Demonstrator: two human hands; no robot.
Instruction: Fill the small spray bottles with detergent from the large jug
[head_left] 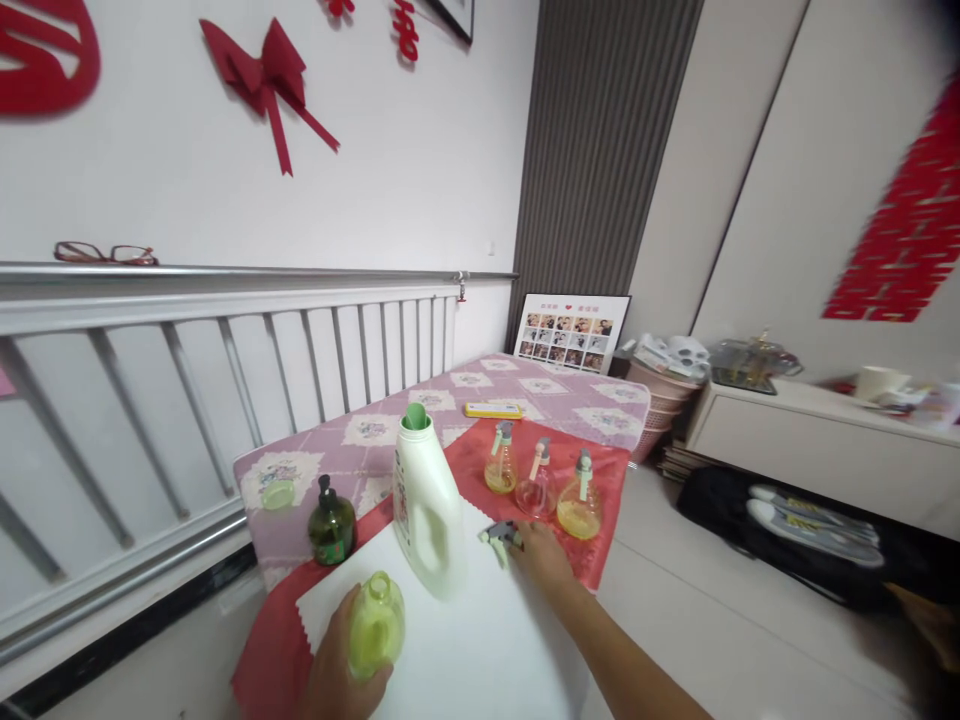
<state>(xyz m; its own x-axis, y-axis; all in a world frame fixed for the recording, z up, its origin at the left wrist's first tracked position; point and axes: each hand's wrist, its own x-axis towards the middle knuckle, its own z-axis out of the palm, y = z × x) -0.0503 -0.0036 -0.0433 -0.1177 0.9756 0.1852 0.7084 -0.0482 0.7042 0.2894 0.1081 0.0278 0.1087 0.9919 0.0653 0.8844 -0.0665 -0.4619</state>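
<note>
The person's left hand [341, 660] is gripping a yellow-green bottle [377, 630] with uncovered neck, at the near part of the white sheet [487, 640] on the counter [311, 440]. The right hand [544, 555] reaches to a spray head [499, 540] on this sheet; whether its fingers are closed around it, one cannot tell. A white jug [427, 500] stands between, farther away. Three spray bottles [579, 510] stand beyond the right hand.

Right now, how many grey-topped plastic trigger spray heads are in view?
4: one spray head at the right hand, and three on clear plastic bottles on the red cloth: the left head, middle head and right head. Others may be hidden.
</note>
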